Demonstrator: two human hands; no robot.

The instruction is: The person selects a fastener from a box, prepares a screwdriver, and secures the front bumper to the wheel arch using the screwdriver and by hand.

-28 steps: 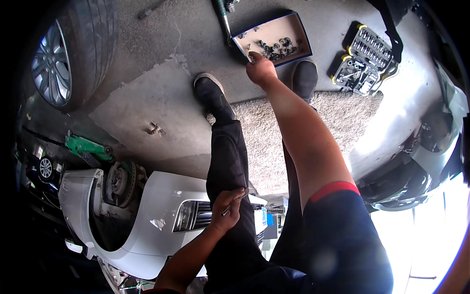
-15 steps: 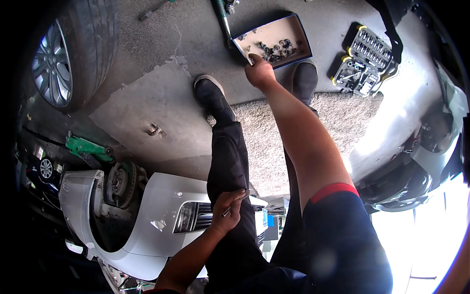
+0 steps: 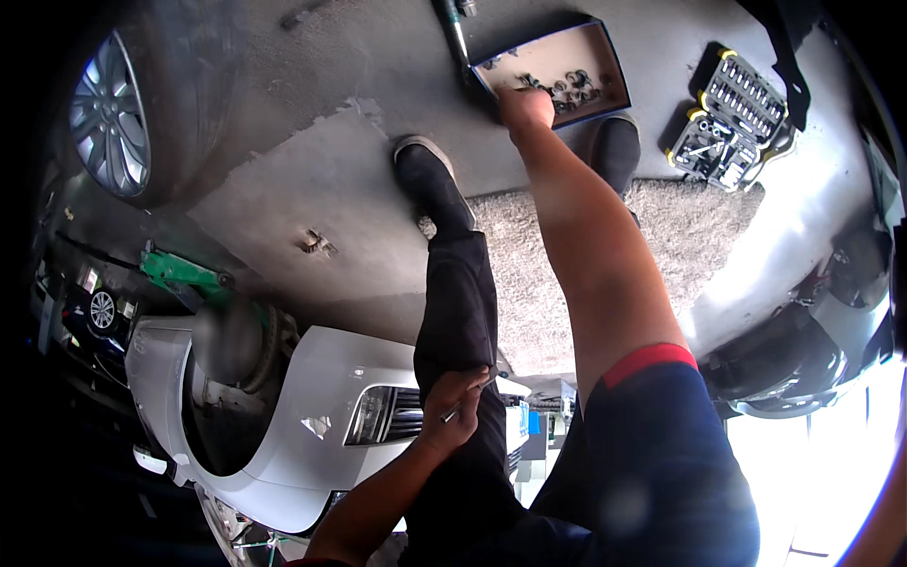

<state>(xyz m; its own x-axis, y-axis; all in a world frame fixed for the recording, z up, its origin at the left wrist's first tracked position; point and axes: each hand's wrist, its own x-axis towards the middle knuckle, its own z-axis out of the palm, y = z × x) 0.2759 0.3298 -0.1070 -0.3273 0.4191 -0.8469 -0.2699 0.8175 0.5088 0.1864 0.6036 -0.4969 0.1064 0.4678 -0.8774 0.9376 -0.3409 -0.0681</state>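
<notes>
One shallow box (image 3: 559, 54), beige inside, dark-edged, on the floor between twelve and one o'clock of the view. Contents: many small dark parts (image 3: 576, 90), individual shapes hard to make out. Right hand (image 3: 527, 108): at the box's seven o'clock edge, back uppermost, arm outstretched from five o'clock; fingertips hidden, cannot tell whether spread or pinching. Left hand (image 3: 454, 412): six o'clock, before a dark trouser leg (image 3: 458, 302), fingers curled round one slim metal tool (image 3: 450, 416), mostly concealed. Socket set (image 3: 732, 118): two o'clock, case open. Wheel (image 3: 111, 115): ten o'clock, tyre blurred. Green jack (image 3: 178, 269): nine o'clock, partly hidden.
</notes>
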